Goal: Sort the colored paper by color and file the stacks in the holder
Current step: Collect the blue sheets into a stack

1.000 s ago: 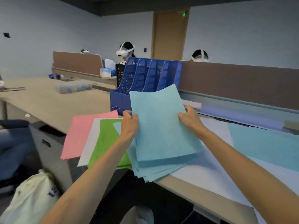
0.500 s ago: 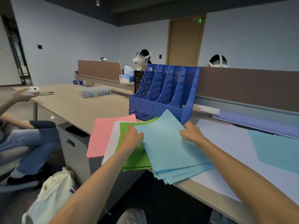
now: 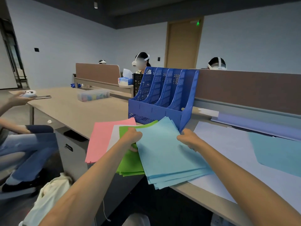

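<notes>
**Sheet returned to its pile.** The blue sheet we held raised 1 s ago now lies atop the blue stack, between our hands. Our left hand and right hand each grip 1 side of it, fingers curled. The holder, just beyond the right hand, shows no paper, so filing seems next.

Sorting paper at the desk
Both hands, left hand and right hand, grip the light-blue paper stack beside green sheets, before the blue file holder.

The desk bears a blue holder and coloured paper stacks.
</notes>
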